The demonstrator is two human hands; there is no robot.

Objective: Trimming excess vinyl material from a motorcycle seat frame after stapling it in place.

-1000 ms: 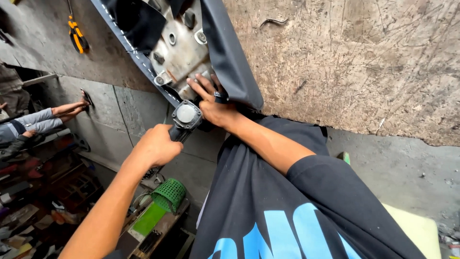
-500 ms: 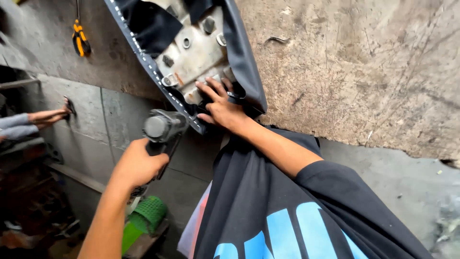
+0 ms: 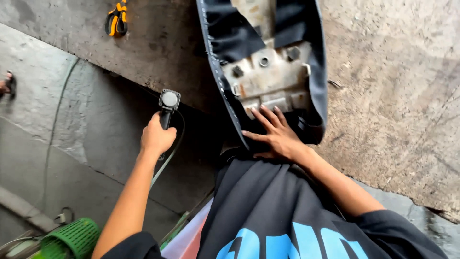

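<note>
- Upper left of frame, an orange-handled tool [image 3: 116, 21] lies on the worn bench [image 3: 393, 96], out of my way.
- Left of centre, my left hand [image 3: 157, 136] is wrapped around the air stapler [image 3: 167, 106], held off the bench edge, clear of the work.
- Upper centre, the upturned seat [image 3: 268, 72] lies on the bench; my right hand [image 3: 275, 134], fingers spread, presses its black cover [image 3: 230, 38] flat to steady it.

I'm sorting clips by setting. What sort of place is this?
Probably a seat upholstery or repair workshop: an upturned seat with a dark cover lies on a scarred workbench, the left hand holds a hose-fed power tool, and the right hand presses the seat.
</note>
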